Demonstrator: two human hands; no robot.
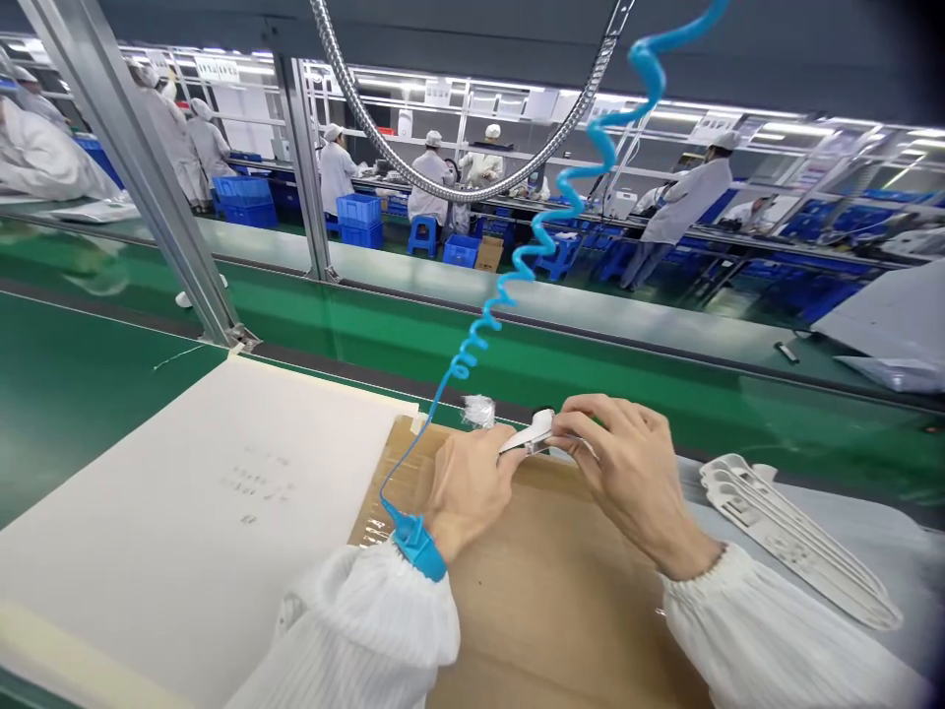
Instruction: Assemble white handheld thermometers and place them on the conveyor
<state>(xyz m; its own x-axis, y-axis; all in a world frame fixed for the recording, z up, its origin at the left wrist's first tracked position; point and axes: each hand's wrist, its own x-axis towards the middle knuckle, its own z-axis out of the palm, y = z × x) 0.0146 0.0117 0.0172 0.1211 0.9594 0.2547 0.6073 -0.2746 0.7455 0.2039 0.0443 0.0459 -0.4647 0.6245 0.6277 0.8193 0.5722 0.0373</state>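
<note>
At the green conveyor bench (95, 414), seated view, both hands are raised over a flat brown cardboard sheet (532, 591). Held item: a small, slender white plastic piece (526, 431), located just above the cardboard's far edge, between the hands, with a thin metallic-looking section at its inner end.

Left hand (469, 492): partly closed, fingers pointing inward, pinching the near end of the piece. A blue wrist strap (417, 545) circles the left wrist, and a coiled blue plastic cord (517, 261) rises from it.

Right hand (635, 473): fingers curled and thumb turned in around the far end of the piece; the exact grip is partly hidden by the fingers.

Nearby: a crumpled wad of clear plastic film (478, 411) sits at the cardboard's far edge, just beyond the left hand. To the right lies a long white moulded plastic tray (793, 532) with rows of shaped recesses. A broad white paper sheet (192, 522) with small printed marks lies to the left.

Progress as shown: the piece is in hand and off the cardboard. Whether it is complete, or what work remains on it, cannot be told from this view.
</note>
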